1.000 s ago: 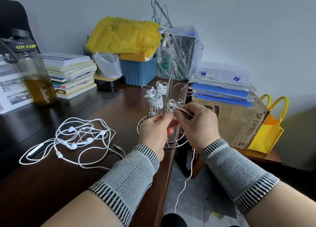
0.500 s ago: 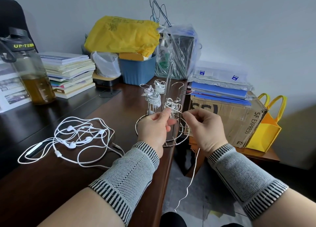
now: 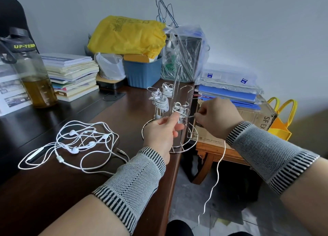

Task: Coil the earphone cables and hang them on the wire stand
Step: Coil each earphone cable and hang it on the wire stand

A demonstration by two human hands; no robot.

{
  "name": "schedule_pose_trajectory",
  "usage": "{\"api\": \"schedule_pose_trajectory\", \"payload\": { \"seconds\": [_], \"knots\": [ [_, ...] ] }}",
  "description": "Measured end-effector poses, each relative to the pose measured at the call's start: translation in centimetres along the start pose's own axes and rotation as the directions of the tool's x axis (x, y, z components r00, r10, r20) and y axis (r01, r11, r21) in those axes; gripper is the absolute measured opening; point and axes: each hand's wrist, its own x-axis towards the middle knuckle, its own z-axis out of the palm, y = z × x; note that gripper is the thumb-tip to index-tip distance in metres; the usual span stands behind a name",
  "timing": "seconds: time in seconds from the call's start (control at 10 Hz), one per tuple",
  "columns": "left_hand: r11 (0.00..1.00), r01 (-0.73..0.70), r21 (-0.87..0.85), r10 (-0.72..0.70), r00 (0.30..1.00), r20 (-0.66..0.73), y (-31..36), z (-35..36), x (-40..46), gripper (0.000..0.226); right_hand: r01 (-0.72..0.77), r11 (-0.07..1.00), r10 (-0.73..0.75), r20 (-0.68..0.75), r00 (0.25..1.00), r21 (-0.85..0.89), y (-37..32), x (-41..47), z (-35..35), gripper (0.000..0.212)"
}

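I'm winding a third coil [image 3: 180,110] on the wire stand [image 3: 174,127], just beyond both hands. Left hand [image 3: 159,134] pinching the coil, right hand [image 3: 215,118] pinching its trailing cable [image 3: 219,164]. Two coils [image 3: 160,101] already hanging; tangled earphones [image 3: 78,143] on the table [image 3: 53,191], left of my left hand, still waiting.

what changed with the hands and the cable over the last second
The right hand drew away to the right of the left hand, pulling a short run of cable taut from the coil that the left fingers still pinch. The loose tail still hangs past the desk edge. The wire stand, the two hung coils and the loose earphones stayed put.
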Motion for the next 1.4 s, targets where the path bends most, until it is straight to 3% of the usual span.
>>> {"api": "schedule_pose_trajectory", "payload": {
  "seconds": [0.2, 0.4, 0.5, 0.7, 0.8, 1.1, 1.3, 1.4],
  "knots": [
    [1.000, -0.007, -0.007, 0.007, 0.999, 0.033, 0.0, 0.0, -0.1, 0.018, 0.094, 0.949, -0.090, 0.027, 0.996, -0.302, -1.7, 0.4, -1.4, 0.038],
    [0.998, -0.049, 0.042, 0.049, 0.999, 0.007, -0.2, 0.1, -0.1, 0.023, 0.144, 0.906, -0.167, -0.023, 0.986, -0.399, -3.1, 0.2, -2.4, 0.023],
    [0.997, -0.061, 0.040, 0.061, 0.998, 0.011, -0.1, 0.2, -0.2, 0.026, 0.113, 0.955, -0.101, 0.060, 0.993, -0.273, -3.9, 1.8, -3.7, 0.031],
    [0.996, -0.071, 0.046, 0.072, 0.997, -0.016, -0.1, 0.0, -0.2, 0.025, 0.103, 0.976, -0.034, 0.330, 0.943, -0.193, -5.8, 4.2, -5.7, 0.019],
    [0.996, -0.071, 0.054, 0.071, 0.997, -0.006, -0.1, 0.1, -0.4, 0.025, 0.100, 0.975, -0.019, 0.373, 0.928, -0.199, -7.1, 4.1, -5.7, 0.023],
    [0.992, -0.119, 0.051, 0.121, 0.992, -0.039, -0.2, 0.2, 0.1, 0.024, 0.179, 0.967, -0.115, 0.317, 0.942, -0.179, -8.1, 3.4, -5.7, 0.030],
    [0.988, -0.121, 0.099, 0.127, 0.990, -0.055, -0.3, 0.3, -0.1, 0.024, 0.067, 0.997, -0.072, 0.208, 0.976, 0.033, -7.5, 2.6, -5.2, 0.022],
    [0.987, -0.122, 0.104, 0.128, 0.990, -0.055, -0.3, 0.3, -0.2, 0.023, 0.080, 0.997, -0.083, 0.172, 0.982, 0.023, -7.4, 2.0, -5.0, 0.018]
  ]
}}
